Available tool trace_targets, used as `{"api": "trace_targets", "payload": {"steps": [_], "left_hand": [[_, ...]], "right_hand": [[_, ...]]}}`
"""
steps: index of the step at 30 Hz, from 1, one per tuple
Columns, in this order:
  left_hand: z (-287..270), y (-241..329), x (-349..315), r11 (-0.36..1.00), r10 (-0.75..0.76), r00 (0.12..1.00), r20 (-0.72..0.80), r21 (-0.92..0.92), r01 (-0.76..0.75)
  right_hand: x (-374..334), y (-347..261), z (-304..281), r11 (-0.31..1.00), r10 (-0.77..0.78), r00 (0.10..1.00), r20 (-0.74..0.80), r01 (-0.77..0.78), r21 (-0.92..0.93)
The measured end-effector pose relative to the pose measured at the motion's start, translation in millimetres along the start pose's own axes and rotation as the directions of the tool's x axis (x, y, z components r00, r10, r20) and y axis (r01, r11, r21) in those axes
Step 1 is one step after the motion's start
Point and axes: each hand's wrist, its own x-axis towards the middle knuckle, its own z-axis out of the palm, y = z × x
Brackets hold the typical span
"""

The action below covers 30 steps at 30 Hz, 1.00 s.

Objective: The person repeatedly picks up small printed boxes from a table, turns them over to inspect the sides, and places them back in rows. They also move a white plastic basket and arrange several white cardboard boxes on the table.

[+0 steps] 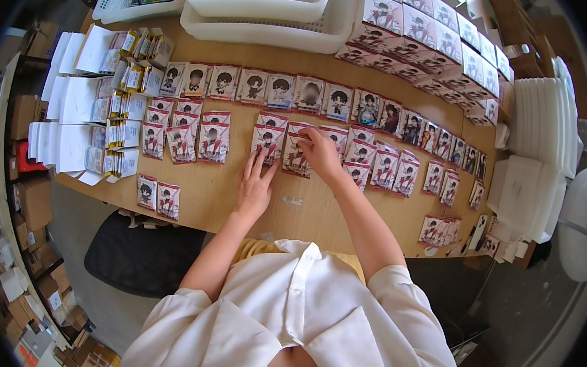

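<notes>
Packets (269,137) at frame centre seemed light, slick, bendable — best edge-held; left hand (255,189) lay spread, right hand (322,155) narrowed — grip unclear.

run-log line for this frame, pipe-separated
left hand: resting on red-edged packet | right hand: at neighbouring packet, grip unclear | beyond: packet row | far side: white baskets
</notes>
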Motion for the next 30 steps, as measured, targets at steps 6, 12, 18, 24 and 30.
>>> {"api": "trace_targets", "payload": {"steps": [6, 12, 18, 24, 30], "left_hand": [[-0.6, 0.4, -1.1, 0.999, 0.008, 1.0, -0.025, -0.033, -0.009], [-4.7, 4.9, -0.6, 1.0, 0.013, 0.997, -0.071, 0.01, -0.013], [-6.9, 20.2, -6.1, 0.999, 0.034, 0.984, -0.174, 0.025, -0.03], [-7.8, 89.9, -3.5, 0.998, 0.058, 0.966, -0.25, -0.021, -0.065], [11.4, 179.7, 2.6, 0.985, 0.13, 0.963, -0.237, -0.081, -0.153]], "right_hand": [[-6.2, 7.8, 10.7, 0.967, -0.142, 0.983, -0.117, 0.113, -0.229], [-16.9, -5.2, -18.2, 0.983, -0.132, 0.947, -0.294, 0.086, -0.164], [-123.5, 38.5, -136.9, 0.926, -0.156, 0.89, -0.427, -0.018, -0.377], [-295.0, 137.2, -239.5, 0.55, 0.403, 0.671, -0.622, -0.721, -0.421], [-324.8, 154.6, -247.0, 0.267, 0.543, 0.556, -0.629, -0.825, -0.498]]}}
